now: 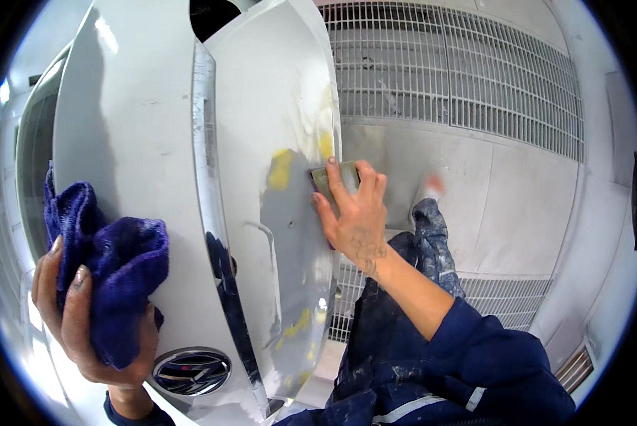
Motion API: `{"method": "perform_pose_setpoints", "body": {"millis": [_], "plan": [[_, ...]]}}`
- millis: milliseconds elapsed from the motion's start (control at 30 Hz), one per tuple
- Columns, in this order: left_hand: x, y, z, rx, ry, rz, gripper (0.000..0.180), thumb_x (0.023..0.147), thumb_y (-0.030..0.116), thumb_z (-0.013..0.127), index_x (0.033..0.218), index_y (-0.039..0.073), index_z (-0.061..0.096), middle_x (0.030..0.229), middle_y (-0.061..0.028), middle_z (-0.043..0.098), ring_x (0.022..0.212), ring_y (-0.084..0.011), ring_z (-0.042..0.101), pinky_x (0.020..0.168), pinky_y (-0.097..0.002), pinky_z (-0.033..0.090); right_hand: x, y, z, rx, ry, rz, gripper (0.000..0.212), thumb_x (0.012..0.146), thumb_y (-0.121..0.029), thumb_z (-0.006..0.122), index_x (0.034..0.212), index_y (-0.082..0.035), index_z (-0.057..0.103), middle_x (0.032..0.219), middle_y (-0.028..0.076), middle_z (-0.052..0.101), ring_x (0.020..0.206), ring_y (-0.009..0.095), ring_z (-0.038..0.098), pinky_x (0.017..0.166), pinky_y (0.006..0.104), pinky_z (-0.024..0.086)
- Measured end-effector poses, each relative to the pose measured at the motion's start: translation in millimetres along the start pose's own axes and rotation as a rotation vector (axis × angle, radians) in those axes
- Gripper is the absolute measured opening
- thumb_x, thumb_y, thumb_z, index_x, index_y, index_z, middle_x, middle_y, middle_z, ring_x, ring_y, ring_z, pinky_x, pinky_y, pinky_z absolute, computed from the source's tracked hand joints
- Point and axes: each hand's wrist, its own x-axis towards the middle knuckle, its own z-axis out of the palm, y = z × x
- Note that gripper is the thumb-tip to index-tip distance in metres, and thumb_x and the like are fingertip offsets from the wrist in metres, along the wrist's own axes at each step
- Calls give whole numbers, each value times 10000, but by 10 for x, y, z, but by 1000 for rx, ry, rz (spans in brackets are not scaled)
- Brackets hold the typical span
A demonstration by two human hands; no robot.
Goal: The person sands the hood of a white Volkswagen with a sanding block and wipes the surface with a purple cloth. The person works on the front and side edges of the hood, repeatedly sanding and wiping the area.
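My left hand [84,312] is wrapped around a crumpled purple cloth [130,255], which lies against the white upper panel of a car [141,142]. My right hand [357,216] presses a flat olive-grey sanding pad [345,175] against the outer edge of the lower white panel [262,92], fingers spread over its top. Close to the pad, the lower panel carries yellow filler patches [280,169] and a dull grey sanded area [290,234]. The pad's underside is hidden.
A dark trim strip [222,284] runs between the two panels, near a round chrome emblem [192,370]. Metal floor grating [503,78] spans the far right, with more grating [503,302] nearer me. My paint-spattered trouser leg [432,234] stands beside the panel. A pale wall [610,199] rises at the right.
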Motion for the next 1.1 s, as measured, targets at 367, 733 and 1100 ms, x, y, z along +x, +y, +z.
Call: {"method": "perform_pose_setpoints", "body": {"millis": [367,733,1100], "plan": [[14,205,295,-43,-19,34,665,786,126,813,1429,118,647,1505,-251,600,1411,-479,557,1218,-639,434,-25,318,535,-1,82,67,538,943,-248,798,1438,-82,664,1320,326,523,1134,504,539,961,551,512],[12,382,477,-44,-51,17,660,709,112,783,1365,93,716,1463,-248,652,1360,-476,578,1169,-599,473,-91,488,867,-100,106,80,571,964,-242,768,1488,-71,617,1330,340,469,1152,509,484,982,583,481],[22,404,502,-48,-54,9,599,773,177,780,1367,127,719,1463,-233,660,1355,-466,597,1179,-615,477,35,453,921,-214,94,12,574,996,-307,728,1485,-41,586,1341,343,473,1132,493,516,883,543,574]]}}
